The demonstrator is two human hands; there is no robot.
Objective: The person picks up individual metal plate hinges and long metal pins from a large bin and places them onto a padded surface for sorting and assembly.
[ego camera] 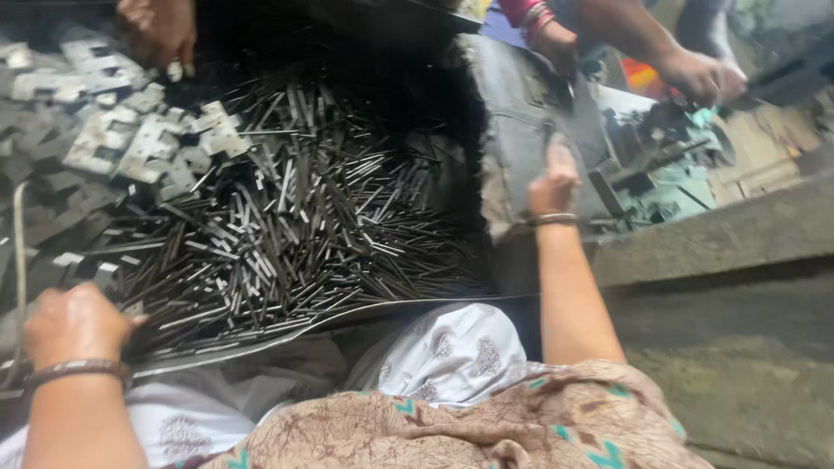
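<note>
Dark tray (365, 308), heaped thin grey metal rods (287, 226).
My left hand (74, 323) curled into rods at the near edge; right hand (553, 181) reaches past tray, grip unclear.

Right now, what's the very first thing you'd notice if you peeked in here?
A huge heap of thin dark metal rods fills the middle, lying in a metal tray. Pale flat metal plates are piled at the upper left. The person's left hand rests at the heap's near edge, while the right hand reaches toward a machine where another person's hands work.
</note>
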